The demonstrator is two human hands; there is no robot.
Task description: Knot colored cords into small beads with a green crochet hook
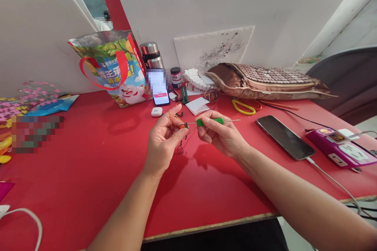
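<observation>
Over the middle of the red table, my left hand [165,137] pinches a small piece of orange and dark cord work [183,126] between thumb and fingers. An orange strand loops round one of its fingers, and a dark loop of cord [180,149] dangles below. My right hand [216,129] is closed round the green handle of a crochet hook [218,121]. A thin metal shaft sticks out of the handle at both ends. The left end of the shaft meets the cord work at my left fingertips; its exact tip is hard to make out.
Behind my hands stand a phone [159,86], a white earphone case [156,111], a dark jar [176,77] and a flask [152,55]. Yellow scissors [244,107] lie to their right. A charging phone [285,137] and a purple power strip [341,147] lie farther right. A colourful bag [114,74] stands at left.
</observation>
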